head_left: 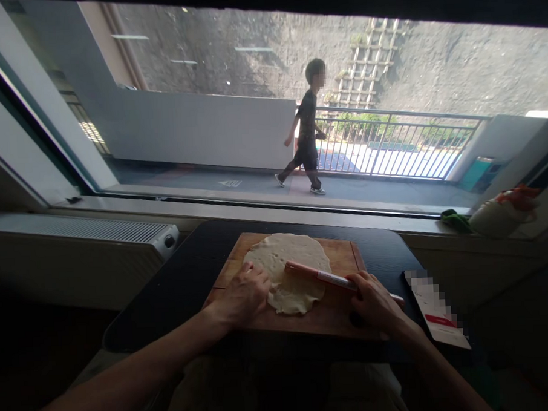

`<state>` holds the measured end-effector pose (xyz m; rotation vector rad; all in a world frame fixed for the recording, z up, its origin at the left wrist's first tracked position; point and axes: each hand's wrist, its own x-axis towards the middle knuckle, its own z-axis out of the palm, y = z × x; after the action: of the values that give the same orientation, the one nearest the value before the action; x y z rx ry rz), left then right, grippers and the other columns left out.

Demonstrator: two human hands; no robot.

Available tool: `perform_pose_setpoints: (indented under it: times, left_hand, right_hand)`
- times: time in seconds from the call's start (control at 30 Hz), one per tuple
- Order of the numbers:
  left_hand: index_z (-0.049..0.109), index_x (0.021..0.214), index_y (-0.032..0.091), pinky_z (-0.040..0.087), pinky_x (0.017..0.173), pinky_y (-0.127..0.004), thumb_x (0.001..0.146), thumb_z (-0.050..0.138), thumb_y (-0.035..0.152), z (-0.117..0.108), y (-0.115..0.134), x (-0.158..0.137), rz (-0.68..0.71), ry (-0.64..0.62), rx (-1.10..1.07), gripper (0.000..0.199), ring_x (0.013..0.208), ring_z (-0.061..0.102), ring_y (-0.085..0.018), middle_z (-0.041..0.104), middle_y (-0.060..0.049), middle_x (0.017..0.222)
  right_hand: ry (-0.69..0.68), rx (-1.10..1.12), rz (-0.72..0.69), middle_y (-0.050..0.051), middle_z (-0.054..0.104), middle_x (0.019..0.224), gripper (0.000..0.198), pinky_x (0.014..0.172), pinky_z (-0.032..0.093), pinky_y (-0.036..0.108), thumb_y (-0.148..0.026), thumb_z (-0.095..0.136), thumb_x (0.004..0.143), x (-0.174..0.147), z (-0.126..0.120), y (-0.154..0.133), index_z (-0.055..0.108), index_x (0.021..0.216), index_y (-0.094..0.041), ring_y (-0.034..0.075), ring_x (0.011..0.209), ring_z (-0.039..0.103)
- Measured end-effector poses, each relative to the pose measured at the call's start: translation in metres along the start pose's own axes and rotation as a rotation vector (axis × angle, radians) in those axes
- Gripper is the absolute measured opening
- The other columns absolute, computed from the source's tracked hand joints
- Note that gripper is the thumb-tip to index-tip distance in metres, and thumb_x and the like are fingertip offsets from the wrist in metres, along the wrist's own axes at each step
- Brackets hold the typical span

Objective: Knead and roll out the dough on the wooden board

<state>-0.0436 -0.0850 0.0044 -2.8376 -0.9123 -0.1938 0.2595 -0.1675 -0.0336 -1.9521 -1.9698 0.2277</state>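
A flat, roughly round sheet of dough (287, 253) with an uneven edge lies on a wooden cutting board (342, 317). My left hand (248, 291) is closed at the dough's left edge, its fingers curled down onto the rim; their tips are partly hidden. In my right hand (373, 301) is a thin rolling pin (334, 280), gripped near its right end. The pin lies slantwise over the right half of the dough. Its far end is reddish brown, and a pale wrapper or label covers part of its length.
The board rests on a dark table (168, 283). A flat item with a pale, red-marked face (440, 319) lies at its right edge. A radiator (121, 236) stands left; a white pot (497, 217) sits on the sill. Beyond the window, a person (307, 125) walks past.
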Motion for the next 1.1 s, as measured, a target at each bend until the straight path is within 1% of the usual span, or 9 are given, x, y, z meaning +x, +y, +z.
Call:
perform_pose_setpoints:
  times: [0.17, 0.27, 0.37, 0.53, 0.63, 0.77, 0.87, 1.0, 1.1]
  left_hand:
    - [0.062, 0.084, 0.021, 0.040, 0.089, -0.035, 0.081, 0.056, 0.022, -0.001, 0.000, -0.023, -0.063, -0.036, -0.195, 0.007, 0.090, 0.058, -0.019, 0.064, -0.003, 0.093]
    - [0.061, 0.108, 0.024, 0.037, 0.096, -0.038, 0.088, 0.049, 0.028, 0.006, -0.005, -0.034, -0.085, 0.032, -0.201, 0.024, 0.106, 0.056, -0.021, 0.063, -0.004, 0.114]
    - [0.050, 0.129, 0.025, 0.030, 0.104, -0.042, 0.090, 0.045, 0.028, 0.014, -0.009, -0.036, -0.040, 0.072, -0.151, 0.039, 0.122, 0.046, -0.023, 0.054, -0.007, 0.132]
    - [0.060, 0.118, 0.028, 0.030, 0.103, -0.044, 0.091, 0.044, 0.026, 0.016, -0.009, -0.030, -0.033, 0.042, -0.142, 0.031, 0.116, 0.050, -0.022, 0.059, -0.004, 0.124]
    - [0.063, 0.112, 0.028, 0.033, 0.101, -0.043, 0.090, 0.046, 0.027, 0.012, -0.010, -0.030, -0.007, 0.035, -0.157, 0.027, 0.111, 0.053, -0.022, 0.062, -0.004, 0.117]
    - [0.066, 0.105, 0.023, 0.033, 0.103, -0.042, 0.092, 0.043, 0.025, 0.004, -0.007, -0.018, -0.073, 0.172, -0.203, 0.027, 0.106, 0.055, -0.020, 0.064, -0.004, 0.110]
    - [0.062, 0.114, 0.019, 0.031, 0.107, -0.042, 0.093, 0.037, 0.025, 0.006, 0.002, 0.007, -0.152, 0.264, -0.210, 0.033, 0.115, 0.052, -0.021, 0.061, -0.007, 0.122]
    - [0.049, 0.131, 0.011, 0.025, 0.110, -0.050, 0.094, 0.035, 0.030, 0.025, 0.015, 0.028, -0.165, 0.143, -0.170, 0.044, 0.129, 0.042, -0.026, 0.050, -0.014, 0.137]
    - [0.042, 0.138, 0.013, 0.021, 0.112, -0.050, 0.096, 0.032, 0.034, 0.038, 0.020, 0.024, -0.118, 0.038, -0.172, 0.048, 0.134, 0.036, -0.025, 0.045, -0.011, 0.142]
  right_hand:
    - [-0.005, 0.030, 0.000, 0.004, 0.057, 0.097, 0.034, 0.081, 0.039, 0.028, -0.012, 0.050, 0.074, -0.002, -0.005, 0.003, 0.062, 0.105, -0.021, 0.018, 0.093, 0.052]
    - [-0.011, 0.072, 0.018, 0.003, 0.059, 0.098, 0.033, 0.078, 0.040, 0.027, -0.013, 0.050, 0.075, 0.001, -0.008, 0.006, 0.062, 0.105, -0.022, 0.017, 0.090, 0.054]
    - [-0.008, 0.102, 0.067, 0.003, 0.060, 0.095, 0.033, 0.074, 0.042, 0.027, -0.016, 0.052, 0.075, 0.004, -0.010, 0.004, 0.063, 0.105, -0.022, 0.016, 0.084, 0.056]
    - [-0.016, 0.118, 0.023, 0.005, 0.062, 0.096, 0.026, 0.073, 0.043, 0.029, -0.027, 0.055, 0.080, 0.009, -0.014, -0.010, 0.066, 0.103, -0.022, 0.019, 0.086, 0.057]
    - [-0.035, 0.097, -0.049, 0.005, 0.062, 0.099, 0.029, 0.079, 0.043, 0.028, -0.019, 0.055, 0.079, 0.013, -0.012, -0.012, 0.065, 0.105, -0.022, 0.018, 0.090, 0.056]
    - [-0.034, 0.057, -0.101, 0.005, 0.060, 0.099, 0.027, 0.080, 0.042, 0.027, -0.017, 0.054, 0.080, 0.028, -0.008, -0.011, 0.065, 0.105, -0.021, 0.017, 0.090, 0.055]
    - [-0.021, 0.030, -0.157, 0.005, 0.059, 0.103, 0.027, 0.084, 0.042, 0.027, -0.018, 0.054, 0.081, 0.037, -0.006, -0.019, 0.064, 0.106, -0.021, 0.018, 0.096, 0.054]
    - [-0.040, 0.004, -0.226, 0.008, 0.054, 0.123, 0.038, 0.098, 0.038, 0.032, -0.022, 0.056, 0.079, 0.014, 0.003, -0.039, 0.057, 0.117, -0.019, 0.021, 0.114, 0.048]
    - [-0.025, -0.062, -0.218, 0.013, 0.040, 0.143, 0.060, 0.109, 0.028, 0.040, -0.027, 0.054, 0.081, -0.018, 0.014, -0.047, 0.039, 0.138, -0.014, 0.025, 0.133, 0.031]
